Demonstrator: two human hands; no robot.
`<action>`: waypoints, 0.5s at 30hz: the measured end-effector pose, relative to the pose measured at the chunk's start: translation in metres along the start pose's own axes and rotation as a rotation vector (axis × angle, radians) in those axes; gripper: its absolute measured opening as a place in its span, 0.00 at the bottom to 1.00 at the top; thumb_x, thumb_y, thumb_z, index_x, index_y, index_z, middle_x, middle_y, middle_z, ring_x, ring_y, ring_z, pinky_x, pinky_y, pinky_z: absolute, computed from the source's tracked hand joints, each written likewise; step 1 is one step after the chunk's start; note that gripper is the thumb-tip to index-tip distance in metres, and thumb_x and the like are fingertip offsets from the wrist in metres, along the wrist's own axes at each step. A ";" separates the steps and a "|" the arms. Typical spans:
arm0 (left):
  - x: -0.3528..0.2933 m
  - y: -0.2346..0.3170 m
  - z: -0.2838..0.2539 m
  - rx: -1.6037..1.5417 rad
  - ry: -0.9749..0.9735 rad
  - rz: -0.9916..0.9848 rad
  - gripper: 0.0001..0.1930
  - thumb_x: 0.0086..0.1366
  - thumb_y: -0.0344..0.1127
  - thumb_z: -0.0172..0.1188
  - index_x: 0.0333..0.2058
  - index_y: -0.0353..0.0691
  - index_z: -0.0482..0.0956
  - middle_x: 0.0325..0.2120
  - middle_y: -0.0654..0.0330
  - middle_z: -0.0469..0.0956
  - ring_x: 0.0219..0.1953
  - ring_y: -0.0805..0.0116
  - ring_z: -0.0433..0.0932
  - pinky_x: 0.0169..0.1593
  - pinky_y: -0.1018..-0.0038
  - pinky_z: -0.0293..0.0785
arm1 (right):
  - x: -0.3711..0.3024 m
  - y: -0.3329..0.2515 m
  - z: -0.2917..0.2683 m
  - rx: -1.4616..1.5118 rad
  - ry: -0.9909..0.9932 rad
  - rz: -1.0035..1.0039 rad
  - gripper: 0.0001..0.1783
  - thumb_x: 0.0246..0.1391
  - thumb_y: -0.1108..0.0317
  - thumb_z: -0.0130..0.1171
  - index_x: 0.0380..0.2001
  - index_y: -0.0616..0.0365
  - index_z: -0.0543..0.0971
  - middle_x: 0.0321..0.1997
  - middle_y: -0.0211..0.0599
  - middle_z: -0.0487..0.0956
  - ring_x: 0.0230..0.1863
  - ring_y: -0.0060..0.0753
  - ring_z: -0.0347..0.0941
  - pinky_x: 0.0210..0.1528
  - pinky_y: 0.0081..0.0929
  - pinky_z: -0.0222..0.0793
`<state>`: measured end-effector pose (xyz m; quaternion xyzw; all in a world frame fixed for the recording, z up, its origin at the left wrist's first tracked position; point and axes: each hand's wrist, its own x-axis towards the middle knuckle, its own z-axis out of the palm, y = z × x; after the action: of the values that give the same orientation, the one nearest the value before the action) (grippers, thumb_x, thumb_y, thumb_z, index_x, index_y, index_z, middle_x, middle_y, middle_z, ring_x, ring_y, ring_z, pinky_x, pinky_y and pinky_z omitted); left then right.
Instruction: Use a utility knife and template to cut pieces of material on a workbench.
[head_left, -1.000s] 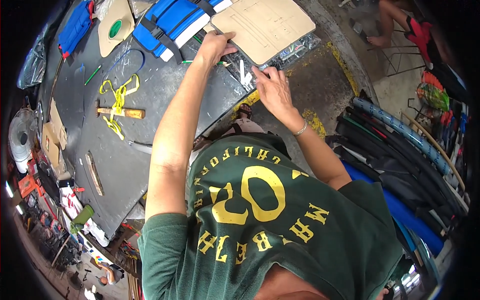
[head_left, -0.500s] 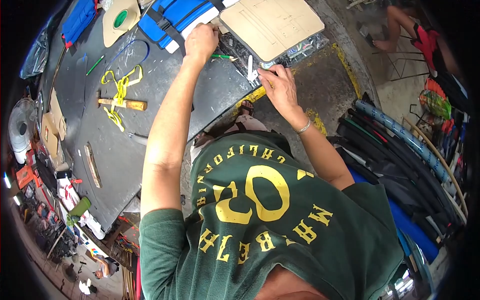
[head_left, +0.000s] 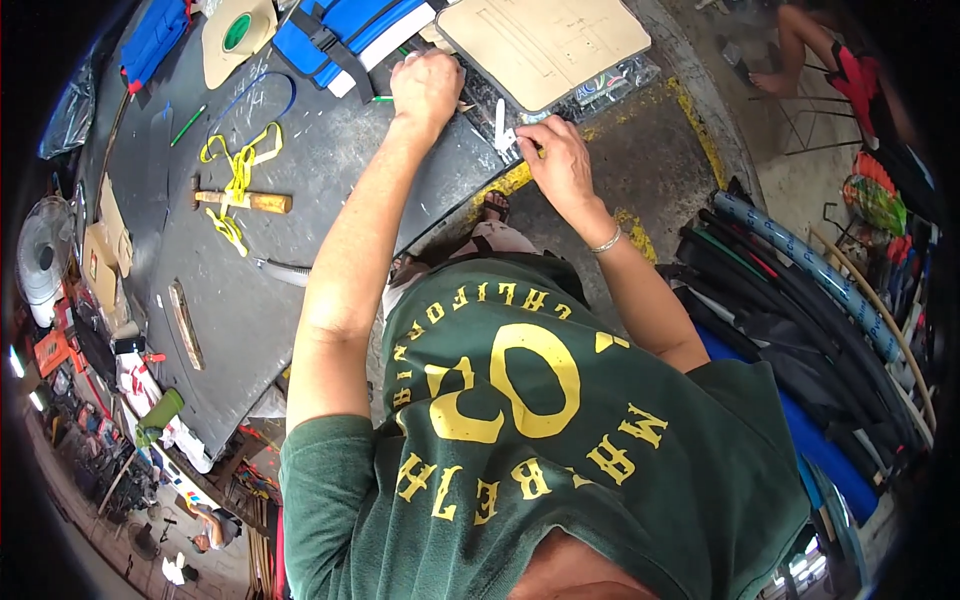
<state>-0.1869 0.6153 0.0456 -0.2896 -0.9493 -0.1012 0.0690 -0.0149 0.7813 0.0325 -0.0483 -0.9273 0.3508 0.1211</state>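
My left hand (head_left: 427,92) rests near the table's far edge with its fingers curled down; what they hold is hidden. The end of a green pencil (head_left: 383,99) shows just left of it. My right hand (head_left: 560,165), a bracelet on its wrist, is at the table's right edge. Its thumb and forefinger are pinched at the end of a small white angled piece (head_left: 502,122). Beyond both hands lies a tan pattern board (head_left: 545,50) with drawn lines, on top of clear plastic sheeting (head_left: 615,88). A blue bag with a black buckle (head_left: 330,45) is beside my left hand.
On the dark table (head_left: 340,150) are a hammer (head_left: 255,202) tangled with yellow strap (head_left: 240,170), another green pencil (head_left: 188,125), a tape roll (head_left: 237,32), a curved saw blade (head_left: 283,271) and a wooden stick (head_left: 186,325). Rolled materials (head_left: 790,290) stand at right. Another person's legs (head_left: 800,60) show at upper right.
My left hand has shifted right and slightly down, covering the middle of the pencil near it. My right hand has lowered a little, still beside the white piece.
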 end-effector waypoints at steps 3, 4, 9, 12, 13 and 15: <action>0.004 0.007 -0.003 -0.010 -0.076 -0.069 0.09 0.60 0.38 0.62 0.27 0.41 0.86 0.33 0.53 0.85 0.39 0.54 0.85 0.45 0.57 0.79 | 0.004 -0.003 0.000 -0.051 -0.030 0.014 0.06 0.54 0.70 0.66 0.37 0.53 0.83 0.39 0.39 0.78 0.44 0.48 0.75 0.49 0.43 0.74; 0.005 0.011 -0.004 0.037 -0.121 -0.084 0.10 0.60 0.40 0.63 0.29 0.41 0.86 0.32 0.52 0.85 0.38 0.53 0.85 0.44 0.57 0.80 | 0.005 -0.003 0.000 -0.063 -0.030 0.002 0.06 0.53 0.71 0.66 0.36 0.55 0.82 0.37 0.41 0.77 0.43 0.48 0.76 0.48 0.42 0.73; 0.005 0.017 -0.005 0.069 -0.185 -0.098 0.13 0.62 0.43 0.62 0.29 0.38 0.86 0.30 0.48 0.85 0.36 0.51 0.86 0.42 0.57 0.81 | 0.009 -0.001 -0.002 -0.097 -0.049 -0.035 0.05 0.55 0.71 0.63 0.36 0.57 0.80 0.36 0.44 0.77 0.43 0.50 0.76 0.48 0.43 0.72; 0.003 0.012 -0.002 0.039 -0.169 -0.105 0.13 0.62 0.42 0.62 0.29 0.38 0.85 0.30 0.48 0.85 0.37 0.50 0.86 0.43 0.57 0.81 | 0.009 0.000 0.001 -0.100 -0.032 -0.035 0.05 0.57 0.70 0.62 0.37 0.58 0.79 0.37 0.45 0.77 0.42 0.52 0.76 0.46 0.44 0.73; 0.004 0.011 -0.003 0.023 -0.173 -0.089 0.13 0.61 0.43 0.62 0.29 0.38 0.85 0.30 0.48 0.85 0.37 0.50 0.85 0.43 0.57 0.81 | 0.010 -0.002 0.001 -0.074 -0.012 -0.025 0.05 0.57 0.71 0.62 0.37 0.58 0.79 0.38 0.45 0.77 0.41 0.52 0.76 0.45 0.44 0.73; 0.005 0.010 -0.005 0.008 -0.176 -0.074 0.13 0.61 0.43 0.63 0.29 0.37 0.85 0.31 0.48 0.85 0.37 0.50 0.85 0.43 0.57 0.81 | 0.011 -0.005 0.003 -0.047 0.008 -0.016 0.05 0.58 0.71 0.61 0.38 0.58 0.78 0.38 0.46 0.78 0.40 0.52 0.77 0.44 0.44 0.74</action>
<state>-0.1851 0.6252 0.0529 -0.2616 -0.9622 -0.0742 -0.0174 -0.0267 0.7775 0.0362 -0.0451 -0.9352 0.3279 0.1263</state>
